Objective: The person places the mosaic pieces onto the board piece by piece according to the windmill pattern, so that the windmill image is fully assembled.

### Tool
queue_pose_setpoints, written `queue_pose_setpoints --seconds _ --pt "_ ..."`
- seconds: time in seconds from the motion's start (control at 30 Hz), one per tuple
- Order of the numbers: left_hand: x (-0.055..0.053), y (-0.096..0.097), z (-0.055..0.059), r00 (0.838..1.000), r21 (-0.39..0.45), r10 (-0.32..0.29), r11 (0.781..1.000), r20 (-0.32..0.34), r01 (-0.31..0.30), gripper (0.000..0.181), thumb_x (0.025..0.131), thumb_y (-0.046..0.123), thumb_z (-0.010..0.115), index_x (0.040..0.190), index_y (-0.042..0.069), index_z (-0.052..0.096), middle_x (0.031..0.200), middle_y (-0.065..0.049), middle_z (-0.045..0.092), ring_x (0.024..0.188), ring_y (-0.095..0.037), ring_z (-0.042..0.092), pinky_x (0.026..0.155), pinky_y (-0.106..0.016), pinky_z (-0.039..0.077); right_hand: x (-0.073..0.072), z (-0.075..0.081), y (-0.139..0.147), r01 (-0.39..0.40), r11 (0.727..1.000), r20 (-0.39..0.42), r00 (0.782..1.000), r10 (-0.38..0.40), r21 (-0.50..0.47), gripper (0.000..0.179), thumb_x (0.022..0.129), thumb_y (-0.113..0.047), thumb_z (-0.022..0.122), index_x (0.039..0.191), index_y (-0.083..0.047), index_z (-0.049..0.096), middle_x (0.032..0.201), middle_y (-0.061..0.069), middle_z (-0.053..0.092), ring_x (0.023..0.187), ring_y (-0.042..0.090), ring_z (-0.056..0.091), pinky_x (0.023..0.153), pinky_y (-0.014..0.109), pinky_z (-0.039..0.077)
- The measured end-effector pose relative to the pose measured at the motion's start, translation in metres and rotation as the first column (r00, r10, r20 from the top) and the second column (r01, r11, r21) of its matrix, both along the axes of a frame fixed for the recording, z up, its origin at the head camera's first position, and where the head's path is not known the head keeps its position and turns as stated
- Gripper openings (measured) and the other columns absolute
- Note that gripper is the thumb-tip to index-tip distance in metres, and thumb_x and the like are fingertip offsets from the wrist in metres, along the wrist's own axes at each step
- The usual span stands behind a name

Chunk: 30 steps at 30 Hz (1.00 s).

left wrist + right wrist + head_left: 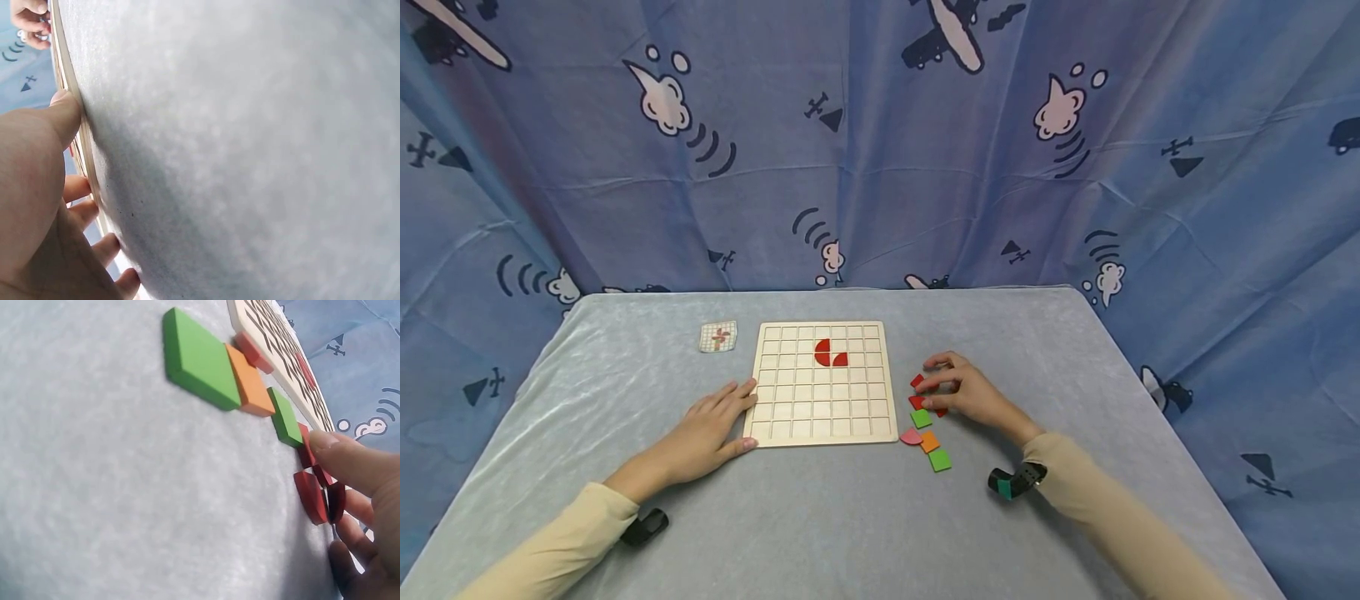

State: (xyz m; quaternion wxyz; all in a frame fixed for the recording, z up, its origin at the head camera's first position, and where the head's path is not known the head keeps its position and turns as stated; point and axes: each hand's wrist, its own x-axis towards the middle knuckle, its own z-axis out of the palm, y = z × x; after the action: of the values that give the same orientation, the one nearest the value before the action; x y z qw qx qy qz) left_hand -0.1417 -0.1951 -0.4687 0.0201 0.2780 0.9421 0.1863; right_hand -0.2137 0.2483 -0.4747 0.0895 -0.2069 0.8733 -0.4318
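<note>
Blocks (310, 498) sit by the right hand (972, 395); can't tell if it pinches. Pinch gently; the spread left hand (702, 435) should steady the board (821, 410).

Board (822, 387) in all three views

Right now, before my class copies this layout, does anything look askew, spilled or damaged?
Nothing looks spilled or damaged. The red pieces on the gridded board line up with its squares. Only the loose pieces by the right hand lie at mixed angles, which seems ordinary for unplaced pieces.
</note>
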Motion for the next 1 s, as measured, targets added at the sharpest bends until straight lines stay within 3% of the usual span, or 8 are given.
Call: queue_pose_setpoints --seconds 0.33,0.77,1.0 --pt "-0.001 0.0 -0.002 1.0 -0.005 0.0 1.0 -0.002 0.0 0.063 0.097 0.036 0.061 0.146 0.001 0.043 0.162 -0.018 0.03 0.147 -0.045 0.029 0.113 -0.064 0.03 0.001 -0.001 0.0 -0.023 1.0 0.017 1.0 0.023 -0.01 0.023 0.081 -0.016 0.082 0.104 -0.016 0.079 0.138 0.012 0.052 0.132 0.034 0.041 0.107 0.049 0.033" --pt "-0.002 0.0 -0.003 1.0 0.015 0.003 1.0 0.01 -0.003 0.065 0.096 0.036 0.063 0.146 0.0 0.042 0.162 -0.018 0.029 0.148 -0.046 0.028 0.114 -0.064 0.028 -0.008 0.002 0.006 -0.09 0.993 0.053 0.995 0.086 0.081 0.027 0.084 -0.019 0.079 0.11 -0.021 0.077 0.144 0.012 0.05 0.137 0.035 0.037 0.109 0.053 0.032" --pt "-0.003 -0.001 -0.004 1.0 0.006 0.004 1.0 0.023 -0.005 0.065 0.097 0.036 0.062 0.147 0.0 0.041 0.163 -0.017 0.027 0.149 -0.045 0.026 0.115 -0.063 0.027 -0.009 0.004 0.003 -0.106 0.987 0.056 0.993 0.1 0.117 0.032 0.082 -0.017 0.081 0.112 -0.023 0.077 0.143 0.011 0.049 0.135 0.032 0.036 0.106 0.046 0.033"
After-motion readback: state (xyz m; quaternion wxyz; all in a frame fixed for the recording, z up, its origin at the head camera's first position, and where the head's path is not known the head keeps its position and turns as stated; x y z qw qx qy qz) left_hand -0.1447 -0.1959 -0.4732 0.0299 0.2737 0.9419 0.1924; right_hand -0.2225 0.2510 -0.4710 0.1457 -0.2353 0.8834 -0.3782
